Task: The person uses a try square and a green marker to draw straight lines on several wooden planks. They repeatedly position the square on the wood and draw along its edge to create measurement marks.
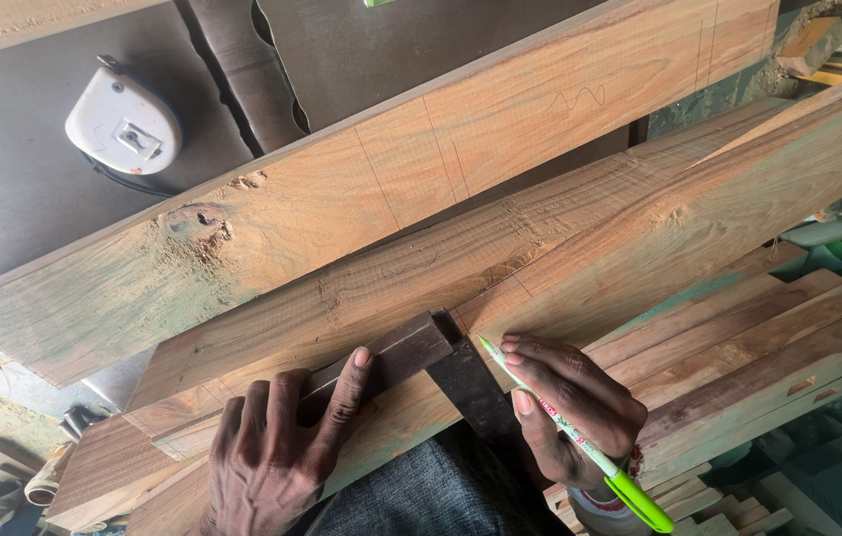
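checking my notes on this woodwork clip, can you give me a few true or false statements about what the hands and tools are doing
1. The right hand holds a pen with a green cap. True.
2. The left hand holds a hammer. False: it presses down on the dark try square lying on the plank.
3. The pen tip touches the plank beside the square's blade. True.
4. A white tape measure lies on the near plank by the hands. False: it sits on the dark surface beyond the far plank.
5. The far plank is unmarked. False: thin lines and a squiggle are drawn on it.
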